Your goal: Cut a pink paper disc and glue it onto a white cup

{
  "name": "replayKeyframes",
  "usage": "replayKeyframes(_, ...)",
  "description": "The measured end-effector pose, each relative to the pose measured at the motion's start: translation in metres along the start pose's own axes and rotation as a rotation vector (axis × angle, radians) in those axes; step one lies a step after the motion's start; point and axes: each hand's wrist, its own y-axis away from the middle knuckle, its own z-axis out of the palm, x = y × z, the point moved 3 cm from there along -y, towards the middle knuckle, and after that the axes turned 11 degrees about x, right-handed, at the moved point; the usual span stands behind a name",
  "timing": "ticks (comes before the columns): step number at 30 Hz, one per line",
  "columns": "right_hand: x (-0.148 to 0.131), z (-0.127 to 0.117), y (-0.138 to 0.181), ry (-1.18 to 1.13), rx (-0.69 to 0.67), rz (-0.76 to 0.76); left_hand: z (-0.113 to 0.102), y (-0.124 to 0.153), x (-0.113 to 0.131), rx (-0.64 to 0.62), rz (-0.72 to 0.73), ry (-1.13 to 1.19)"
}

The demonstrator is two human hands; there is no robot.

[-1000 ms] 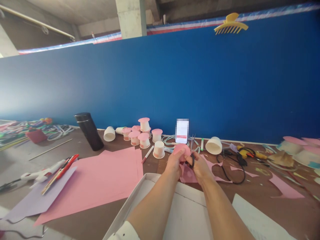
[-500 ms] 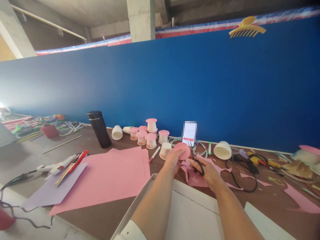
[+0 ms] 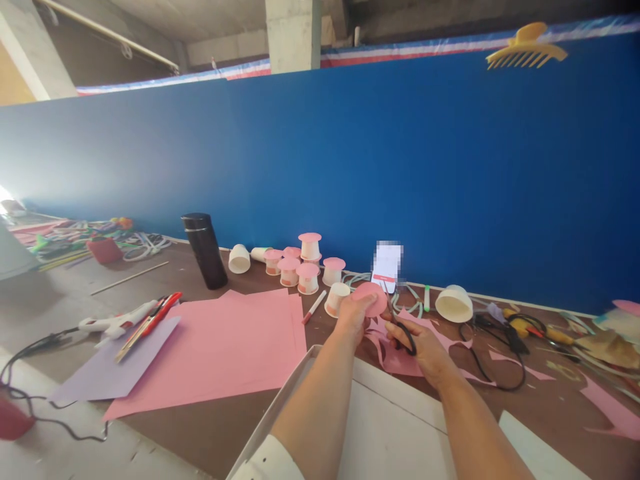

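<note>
Pink sheets (image 3: 240,340) lie left of an upturned cup (image 3: 336,300) as our left hand (image 3: 352,316) pinches a disc (image 3: 369,291) close beside scissors (image 3: 411,340) gripped in our right hand (image 3: 424,348), and we would do well to turn the disc slowly, holding the scissors steady.

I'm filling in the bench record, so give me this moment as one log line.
left hand: holding pink disc | right hand: holding scissors | nearby: pink scraps, white cup, phone
</note>
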Motion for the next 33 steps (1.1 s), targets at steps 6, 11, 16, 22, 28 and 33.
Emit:
replayKeyframes(6,0.003,-0.003,-0.002,0.030,0.001,-0.024,0.002,0.001,0.000,-0.029,-0.003,0.024)
replayKeyframes(11,0.003,-0.003,-0.003,0.028,-0.007,-0.024,0.002,0.005,0.002,-0.029,-0.001,0.021)
replayKeyframes(16,0.003,-0.004,-0.004,0.054,0.015,-0.039,0.003,0.005,0.002,-0.028,0.005,0.028)
replayKeyframes(22,0.006,-0.004,-0.004,0.055,0.006,-0.033,0.003,0.002,-0.001,-0.055,0.017,0.065)
replayKeyframes(28,0.002,-0.003,-0.002,0.055,0.004,-0.021,0.002,-0.003,-0.006,-0.056,0.009,0.072)
replayKeyframes(33,0.000,-0.003,-0.001,0.071,0.021,-0.018,0.002,-0.004,-0.007,-0.039,0.012,0.059)
